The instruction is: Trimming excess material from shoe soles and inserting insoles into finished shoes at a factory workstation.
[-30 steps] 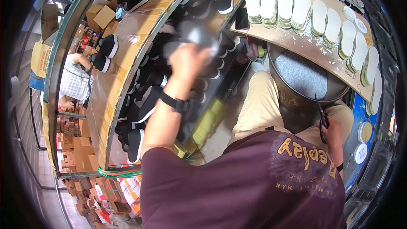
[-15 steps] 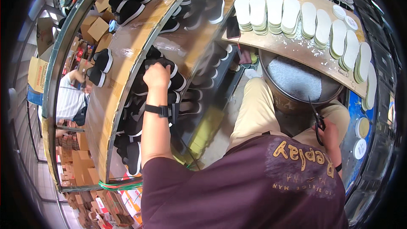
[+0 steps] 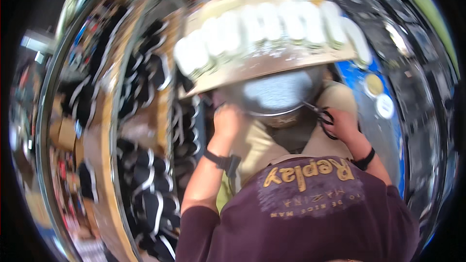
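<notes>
My right hand (image 3: 341,125) is closed on the black handles of a pair of scissors (image 3: 324,117). Their blades point toward the rim of a round metal basin (image 3: 259,112), which stands between my knees with a pale grey-white surface inside. Beside the basin's left rim is my left hand (image 3: 226,121), smeared by motion. Its fingers are not clear, and I cannot make out whether anything is in them. Just beyond the basin, stacks of white insoles (image 3: 269,22) stand in a curved row on a wooden board (image 3: 252,65), with pale scraps in front of them.
To the left rises a shelf rack (image 3: 112,131) loaded with black, white-soled shoes (image 3: 153,189). Round white lids (image 3: 384,106) lie on a blue surface (image 3: 349,75) at the right. Dark stacked trays or panels (image 3: 412,97) line the far right. Cardboard boxes (image 3: 65,133) show behind the rack.
My left hand has come away from the shoes on the rack to the basin's left side. The view has swung, so the board and basin sit further left. The scissors stay in my right hand.
</notes>
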`<state>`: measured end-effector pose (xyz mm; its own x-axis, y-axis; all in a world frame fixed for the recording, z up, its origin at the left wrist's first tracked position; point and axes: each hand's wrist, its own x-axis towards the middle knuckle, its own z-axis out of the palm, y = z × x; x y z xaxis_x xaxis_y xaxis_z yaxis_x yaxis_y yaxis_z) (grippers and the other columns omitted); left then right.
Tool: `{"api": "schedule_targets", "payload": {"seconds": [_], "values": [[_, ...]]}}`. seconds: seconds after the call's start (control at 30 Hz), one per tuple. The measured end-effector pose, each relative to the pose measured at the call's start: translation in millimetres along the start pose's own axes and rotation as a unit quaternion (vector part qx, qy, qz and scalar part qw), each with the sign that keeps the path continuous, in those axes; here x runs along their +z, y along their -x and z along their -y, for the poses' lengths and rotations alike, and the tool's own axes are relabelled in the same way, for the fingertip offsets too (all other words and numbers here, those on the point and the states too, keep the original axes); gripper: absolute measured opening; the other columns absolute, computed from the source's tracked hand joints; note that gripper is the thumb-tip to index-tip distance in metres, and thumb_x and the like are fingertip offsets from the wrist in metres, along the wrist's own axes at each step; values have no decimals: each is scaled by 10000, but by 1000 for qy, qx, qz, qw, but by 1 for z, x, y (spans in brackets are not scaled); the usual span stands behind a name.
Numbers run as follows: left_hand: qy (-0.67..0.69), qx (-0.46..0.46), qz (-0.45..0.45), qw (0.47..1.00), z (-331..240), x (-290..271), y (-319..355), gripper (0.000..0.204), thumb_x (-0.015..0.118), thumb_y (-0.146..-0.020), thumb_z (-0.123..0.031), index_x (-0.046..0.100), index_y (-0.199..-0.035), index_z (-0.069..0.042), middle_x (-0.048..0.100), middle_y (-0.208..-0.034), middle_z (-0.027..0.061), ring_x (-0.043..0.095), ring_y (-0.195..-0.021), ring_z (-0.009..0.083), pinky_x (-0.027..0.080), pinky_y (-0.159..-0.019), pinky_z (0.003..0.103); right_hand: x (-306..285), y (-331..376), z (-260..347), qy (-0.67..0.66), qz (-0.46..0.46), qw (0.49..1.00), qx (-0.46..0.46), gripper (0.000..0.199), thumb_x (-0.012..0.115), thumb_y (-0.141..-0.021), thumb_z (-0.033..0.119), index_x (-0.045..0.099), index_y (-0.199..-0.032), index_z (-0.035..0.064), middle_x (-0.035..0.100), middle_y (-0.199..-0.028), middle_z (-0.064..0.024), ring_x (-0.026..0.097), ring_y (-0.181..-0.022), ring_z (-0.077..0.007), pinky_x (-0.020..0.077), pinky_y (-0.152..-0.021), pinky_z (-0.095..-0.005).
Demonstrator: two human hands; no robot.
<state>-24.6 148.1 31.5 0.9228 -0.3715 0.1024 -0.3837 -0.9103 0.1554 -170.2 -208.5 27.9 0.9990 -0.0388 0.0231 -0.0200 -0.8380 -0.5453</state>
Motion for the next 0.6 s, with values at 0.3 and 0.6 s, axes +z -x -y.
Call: {"api": "schedule_targets", "payload": {"seconds": [0.3, 0.6], "values": [[57, 173, 42, 982, -67, 124, 14, 521, 654, -673, -41, 538, -1181, -30, 576, -1057, 148, 507, -1100, 314, 240, -1118, 503, -59, 66, -83, 13, -170, 969, 179, 190, 642, -701, 25, 602, -886, 48, 648, -844, -167, 628, -804, -379, 492, -691, -455], [7, 143, 34, 989, -75, 137, 18, 629, 722, -626, -65, 506, -1215, -42, 567, -1108, 150, 484, -1139, 316, 222, -1115, 482, -144, 271, -235, 243, -264, 802, 478, 340, 561, -734, -35, 643, -1049, 64, 657, -1013, -216, 629, -964, -389, 494, -853, -464]]}}
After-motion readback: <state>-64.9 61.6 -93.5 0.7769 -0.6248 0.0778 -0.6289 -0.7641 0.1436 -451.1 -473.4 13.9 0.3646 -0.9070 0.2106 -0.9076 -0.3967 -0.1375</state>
